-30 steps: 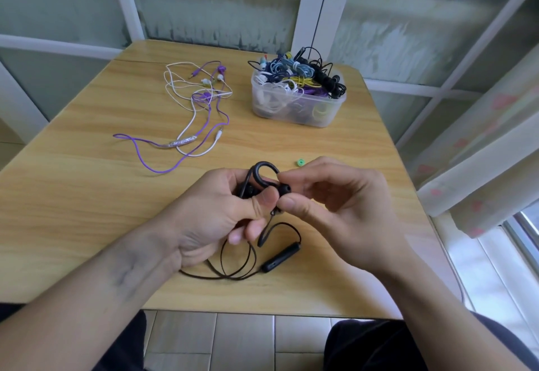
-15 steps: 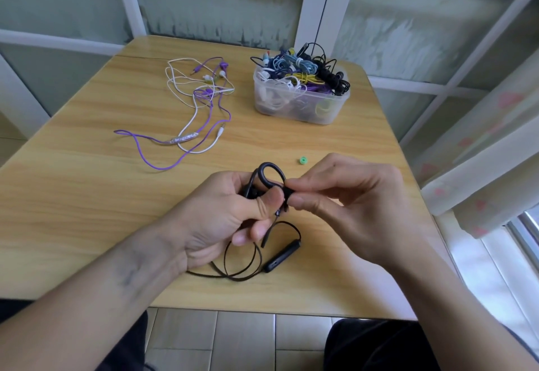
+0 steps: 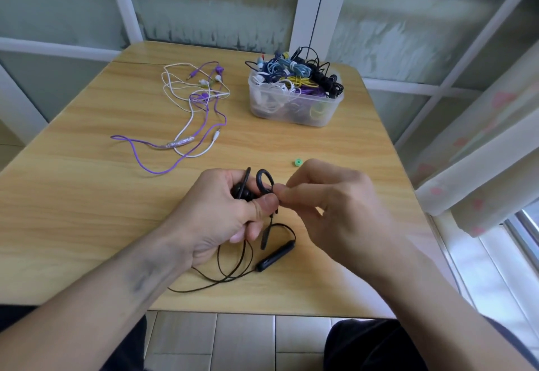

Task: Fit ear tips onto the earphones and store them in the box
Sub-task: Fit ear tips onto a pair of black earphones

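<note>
My left hand [image 3: 221, 213] grips a pair of black ear-hook earphones [image 3: 264, 179] above the table's front middle. Their thin black cable loops below on the table, with an inline remote [image 3: 277, 255] at its right. My right hand [image 3: 329, 210] pinches at the bud of one earphone with thumb and forefinger; what sits between those fingertips is hidden. A small green ear tip [image 3: 298, 162] lies loose on the table just beyond my right hand. The clear plastic box [image 3: 291, 111], heaped with tangled earphones, stands at the back right.
Purple earphones [image 3: 151, 166] and white earphones [image 3: 186, 125] lie tangled on the wooden table [image 3: 73, 195] at the back left. Window frames stand behind the table, and a curtain hangs to the right. Tiled floor shows below the front edge.
Both hands stay together on the black earphones. A second ear hook now shows beside the first above my left hand, and my right fingers have shifted slightly on the bud.
</note>
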`<move>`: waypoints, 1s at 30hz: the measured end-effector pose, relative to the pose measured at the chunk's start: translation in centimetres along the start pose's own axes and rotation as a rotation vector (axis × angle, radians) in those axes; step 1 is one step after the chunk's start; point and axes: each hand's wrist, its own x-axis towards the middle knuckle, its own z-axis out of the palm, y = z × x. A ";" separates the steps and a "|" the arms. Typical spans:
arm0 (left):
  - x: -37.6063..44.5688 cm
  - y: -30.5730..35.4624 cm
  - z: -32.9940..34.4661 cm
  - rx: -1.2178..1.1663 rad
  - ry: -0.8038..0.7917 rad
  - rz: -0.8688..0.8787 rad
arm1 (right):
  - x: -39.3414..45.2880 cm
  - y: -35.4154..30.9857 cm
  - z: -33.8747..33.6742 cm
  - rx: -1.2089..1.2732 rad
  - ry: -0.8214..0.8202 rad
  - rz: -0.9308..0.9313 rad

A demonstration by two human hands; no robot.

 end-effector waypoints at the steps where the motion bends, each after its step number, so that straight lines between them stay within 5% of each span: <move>1: 0.1 0.0 0.1 -0.022 -0.005 -0.010 | 0.1 0.2 0.1 0.006 0.001 -0.007; 9: 1.7 3.1 1.4 -0.252 0.001 0.062 | 0.8 0.1 -0.2 0.652 0.002 0.421; 15: 2.4 5.8 0.8 -0.377 -0.166 0.054 | 0.3 -1.4 0.5 0.086 -0.484 0.317; 21: 3.2 7.3 0.0 -0.274 -0.073 0.109 | 0.7 -2.6 -0.3 0.057 -0.541 0.415; 24: 4.1 8.3 -0.6 -0.125 -0.036 0.159 | 1.3 -1.9 -1.5 0.290 -0.432 0.521; 30: 8.0 10.5 0.4 0.052 0.019 0.207 | 6.8 1.0 -4.9 0.916 0.133 0.781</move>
